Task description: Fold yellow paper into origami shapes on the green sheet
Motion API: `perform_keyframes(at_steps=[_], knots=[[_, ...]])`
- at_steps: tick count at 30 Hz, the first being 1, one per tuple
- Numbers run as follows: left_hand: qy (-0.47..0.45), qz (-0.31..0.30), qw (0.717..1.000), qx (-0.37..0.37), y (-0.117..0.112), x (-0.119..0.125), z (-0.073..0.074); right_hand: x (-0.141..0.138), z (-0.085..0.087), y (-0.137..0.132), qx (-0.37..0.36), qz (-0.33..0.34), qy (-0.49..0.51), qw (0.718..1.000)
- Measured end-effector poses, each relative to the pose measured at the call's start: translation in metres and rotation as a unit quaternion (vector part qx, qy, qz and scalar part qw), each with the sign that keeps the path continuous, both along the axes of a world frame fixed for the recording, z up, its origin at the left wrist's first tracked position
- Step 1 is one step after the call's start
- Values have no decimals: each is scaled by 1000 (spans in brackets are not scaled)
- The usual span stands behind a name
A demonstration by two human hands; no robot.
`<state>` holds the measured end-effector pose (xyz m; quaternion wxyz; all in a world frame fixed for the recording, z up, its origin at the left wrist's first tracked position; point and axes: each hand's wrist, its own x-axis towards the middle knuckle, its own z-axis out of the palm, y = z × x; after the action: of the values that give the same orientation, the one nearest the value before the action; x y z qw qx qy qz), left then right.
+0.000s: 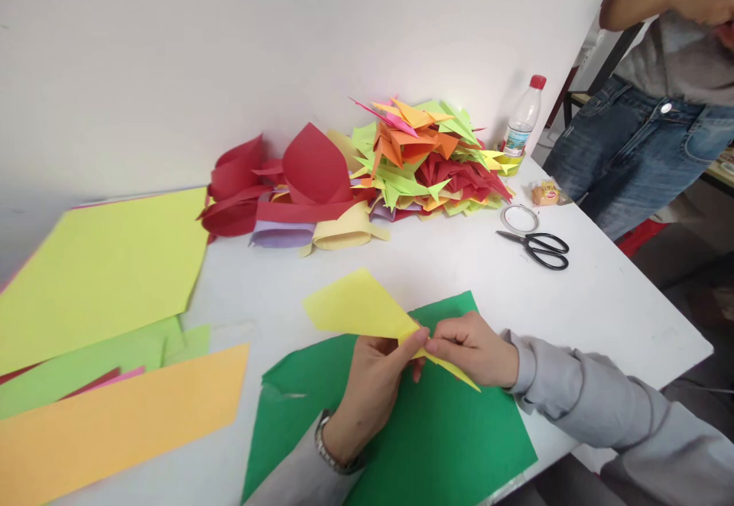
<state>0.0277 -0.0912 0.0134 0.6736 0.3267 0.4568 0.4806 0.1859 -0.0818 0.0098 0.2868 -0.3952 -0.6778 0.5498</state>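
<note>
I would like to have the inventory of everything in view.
table: one, white, foreground
base sheet: one, green, table front
folded paper: one, yellow, over base sheet
paper heap: one, multicoloured, at back
curled pieces: several, mostly red, left of heap
large sheet: one, lime, left
strips: several, mixed colours, near left
scissors: one, black, right
tape roll: one, whitish, behind scissors
wrapped snack: one, orange, behind tape
bottle: one, clear, right of heap
ring: one, yellow, bottle's base
other person: one, grey top, upper right
wristband: one, silver, left wrist
left grip: one, grey sleeve, on folded paper
right grip: one, grey sleeve, on folded paper
</note>
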Motion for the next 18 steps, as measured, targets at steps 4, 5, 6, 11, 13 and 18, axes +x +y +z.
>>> perform_keyframes(at_steps=[4, 5, 6, 11, 13, 18], knots=[[-6, 21, 1000, 9, 2, -2, 1, 0, -2, 1, -119, 29, 34, 992], [-5, 31, 999, 13, 4, -4, 1, 0, -2, 2, -147, 37, 41, 988], [-4, 41, 999, 17, 5, -6, 1, 1, -2, 3, -166, 44, 47, 984], [-6, 67, 997, 26, 10, -12, 0, 3, -3, 8, -172, 54, 60, 982], [-6, 70, 997, 19, 10, -11, 0, 3, -3, 9, -169, 44, 56, 983], [-10, 91, 995, 26, 15, -16, 3, 4, -6, 11, -246, 36, 116, 961]])
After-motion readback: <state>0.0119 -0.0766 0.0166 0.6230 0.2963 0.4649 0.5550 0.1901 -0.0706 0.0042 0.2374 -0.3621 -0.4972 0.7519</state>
